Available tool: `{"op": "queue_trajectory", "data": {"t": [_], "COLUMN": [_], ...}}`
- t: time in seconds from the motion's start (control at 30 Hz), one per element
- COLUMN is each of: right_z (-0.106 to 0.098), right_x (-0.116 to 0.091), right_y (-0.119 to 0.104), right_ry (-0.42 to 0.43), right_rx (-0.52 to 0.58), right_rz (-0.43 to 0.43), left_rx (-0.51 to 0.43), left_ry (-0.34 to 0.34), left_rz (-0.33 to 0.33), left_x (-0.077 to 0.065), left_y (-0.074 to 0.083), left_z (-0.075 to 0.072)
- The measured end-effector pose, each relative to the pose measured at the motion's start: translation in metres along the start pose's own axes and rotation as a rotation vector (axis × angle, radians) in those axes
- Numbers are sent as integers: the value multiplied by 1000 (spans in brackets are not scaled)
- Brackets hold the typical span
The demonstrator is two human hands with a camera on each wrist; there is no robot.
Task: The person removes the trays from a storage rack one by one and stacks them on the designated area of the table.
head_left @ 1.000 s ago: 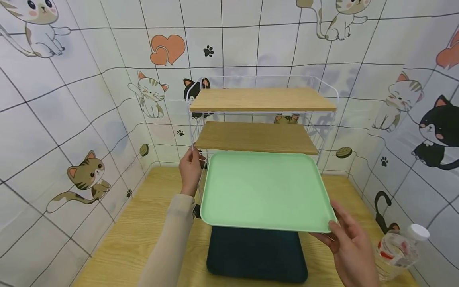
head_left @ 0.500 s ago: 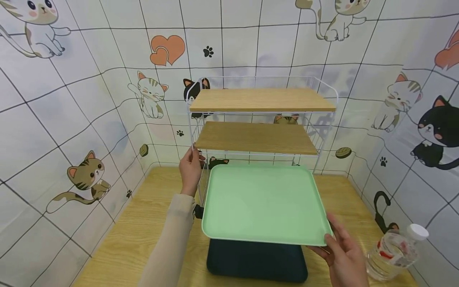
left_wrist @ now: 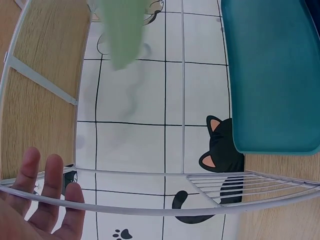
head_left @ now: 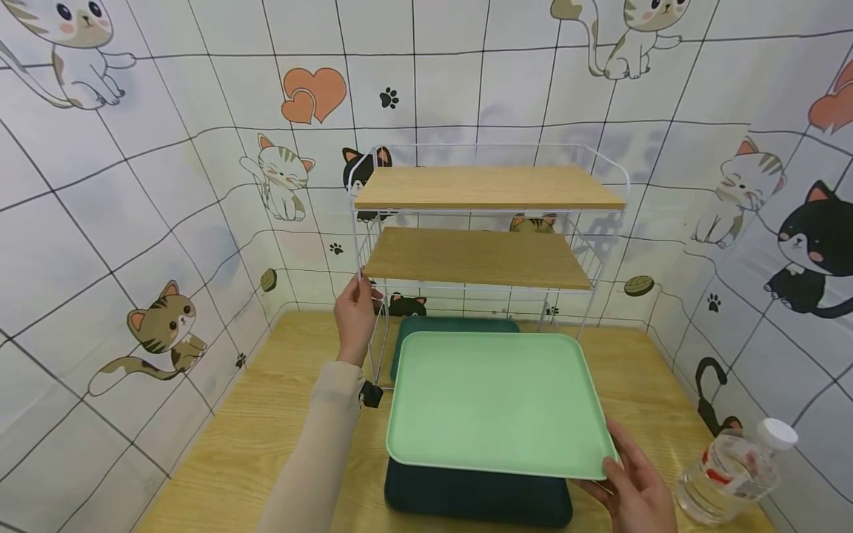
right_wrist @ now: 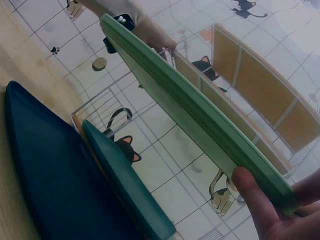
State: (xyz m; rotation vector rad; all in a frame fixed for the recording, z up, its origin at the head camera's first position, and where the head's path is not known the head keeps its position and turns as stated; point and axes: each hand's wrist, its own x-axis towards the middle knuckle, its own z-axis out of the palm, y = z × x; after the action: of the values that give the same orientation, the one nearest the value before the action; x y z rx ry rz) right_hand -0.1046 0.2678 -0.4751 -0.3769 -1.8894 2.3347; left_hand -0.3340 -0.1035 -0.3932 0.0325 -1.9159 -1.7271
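My left hand (head_left: 355, 318) grips the left post of a white wire rack with wooden shelves (head_left: 476, 257), at the lower shelf's front corner. In the left wrist view, its fingers (left_wrist: 52, 182) curl past the wire. With my right hand (head_left: 633, 481) I pinch the near right corner of a light green tray (head_left: 496, 403), thumb on top and fingers beneath. The right wrist view shows this tray raised above a dark blue tray (right_wrist: 55, 175) on the table. A teal tray (left_wrist: 275, 75) lies under the lower shelf, partly hidden by the green one in the head view.
A clear plastic bottle with a white cap (head_left: 736, 470) stands at the right, close to my right hand. Walls with cat drawings enclose the wooden table (head_left: 226, 444) at the back and both sides.
The light green tray has come down and toward me in my right hand, uncovering the teal tray behind it. My left hand keeps its hold on the rack.
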Motion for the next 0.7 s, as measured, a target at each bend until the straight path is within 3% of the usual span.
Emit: {"op": "queue_trajectory", "data": {"t": [0.3, 0.53, 0.7], "right_z": [-8, -9, -4], "right_x": [4, 6, 11], "right_y": [24, 46, 49], "right_ry": [-25, -61, -12], "right_rx": [31, 30, -42], "right_rz": [53, 5, 125], "left_rx": [-7, 6, 12], "left_ry": [-3, 7, 7], "left_rz": [11, 6, -1], "left_x": [-1, -1, -1], "left_y": [0, 1, 1], "left_z": [0, 0, 0]}}
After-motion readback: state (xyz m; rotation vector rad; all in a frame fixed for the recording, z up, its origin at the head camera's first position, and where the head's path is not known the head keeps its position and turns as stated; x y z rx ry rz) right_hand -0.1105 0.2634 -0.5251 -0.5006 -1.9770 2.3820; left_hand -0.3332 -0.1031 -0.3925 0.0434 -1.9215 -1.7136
